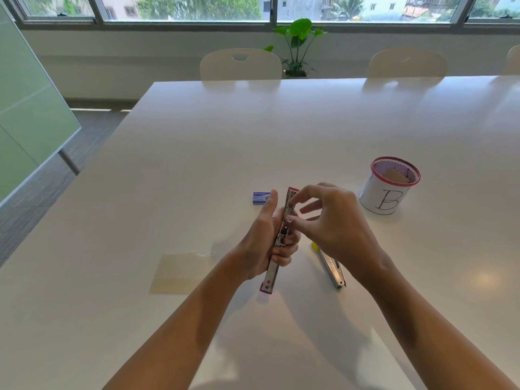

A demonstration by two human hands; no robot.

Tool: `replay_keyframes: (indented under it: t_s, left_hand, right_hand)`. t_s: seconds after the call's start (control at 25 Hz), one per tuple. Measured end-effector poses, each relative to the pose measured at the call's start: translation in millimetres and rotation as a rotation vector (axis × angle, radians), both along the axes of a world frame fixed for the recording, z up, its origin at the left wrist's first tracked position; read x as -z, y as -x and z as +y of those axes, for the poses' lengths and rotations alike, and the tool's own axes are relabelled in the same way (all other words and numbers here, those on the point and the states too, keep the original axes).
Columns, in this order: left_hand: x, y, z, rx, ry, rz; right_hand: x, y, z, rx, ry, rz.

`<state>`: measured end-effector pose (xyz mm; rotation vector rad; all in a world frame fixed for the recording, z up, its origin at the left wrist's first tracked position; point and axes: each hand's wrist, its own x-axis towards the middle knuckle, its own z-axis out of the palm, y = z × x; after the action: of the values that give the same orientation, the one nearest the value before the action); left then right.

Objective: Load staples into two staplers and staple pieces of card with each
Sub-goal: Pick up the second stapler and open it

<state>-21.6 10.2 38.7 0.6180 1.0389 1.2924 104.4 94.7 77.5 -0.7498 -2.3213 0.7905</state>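
Observation:
My left hand (263,237) grips a pink stapler (281,237) that is swung fully open, its metal channel facing up and its pink ends pointing away and toward me. My right hand (329,218) hovers over the channel, thumb and forefinger pinching at the magazine near its far end; whether staples are between them I cannot tell. A yellow stapler (330,267) lies open on the table just right of my hands, partly behind my right wrist. A small blue staple box (261,198) sits beyond my left thumb. A pale piece of card (180,273) lies flat to the left.
A pink-rimmed mesh cup (389,187) marked with a letter B stands at the right with a piece of card inside. The white table (253,130) stretches far ahead to two white chairs (240,64) and a potted plant (298,43) under the window.

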Motion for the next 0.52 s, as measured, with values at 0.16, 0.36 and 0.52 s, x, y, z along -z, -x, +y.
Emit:
replay_keyframes:
  t_s: [0.16, 0.36, 0.52]
  left_hand:
    - [0.5, -1.7, -1.1, 0.009, 0.023, 0.021]
    - [2.0, -0.7, -2.6, 0.015, 0.046, 0.011]
    - [4.8, -1.2, -2.8, 0.01, 0.067, -0.016]
  right_hand:
    - [-2.3, 1.6, -0.6, -0.025, -0.08, -0.085]
    - [-0.6, 5.1, 6.2, -0.082, -0.073, -0.118]
    - [0.6, 6.2, 13.4, -0.176, -0.076, -0.116]
